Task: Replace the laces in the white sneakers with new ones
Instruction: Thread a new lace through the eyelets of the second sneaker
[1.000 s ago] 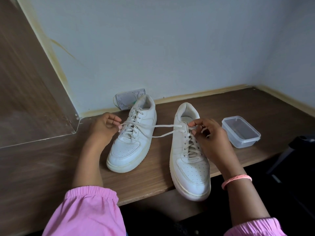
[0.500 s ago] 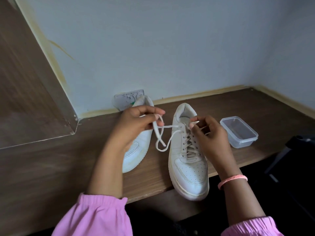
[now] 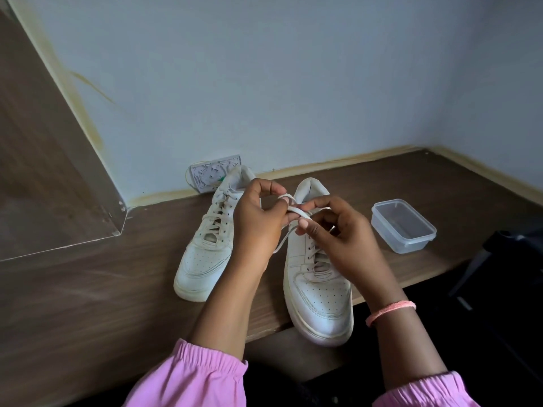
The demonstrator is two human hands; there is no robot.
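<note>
At frame center, above the right sneaker whose toe overhangs the desk edge, your left hand and right hand both pinch its lace, with the left sneaker just beside.

both hands, left hand and right hand, pinch a white lace above the right sneaker.

Pink sleeves, pink wristband
</note>
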